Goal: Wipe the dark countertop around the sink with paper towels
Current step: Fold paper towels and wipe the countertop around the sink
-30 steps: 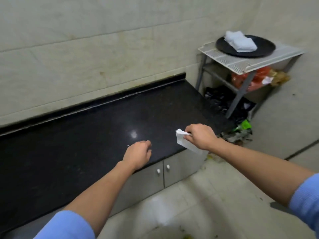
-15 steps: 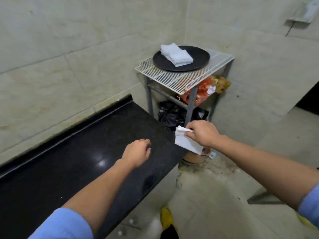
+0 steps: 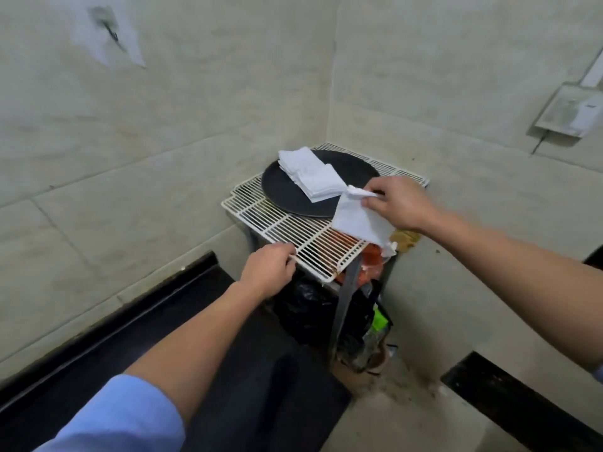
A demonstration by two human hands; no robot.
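White crumpled paper towel in right hand, above wire-grid rack.

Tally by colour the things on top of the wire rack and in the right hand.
White: 2, the stack of folded paper towels and the paper towel pinched by the right hand.
Black: 1, the round tray.
Total: 3.

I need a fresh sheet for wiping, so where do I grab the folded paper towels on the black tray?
Probably pinch the top sheet's near corner, coming from above and the front: the folded paper towels lie flat on the black tray, fanned toward you, so that edge is exposed. Use the left hand; the right hand pinches a loose towel.
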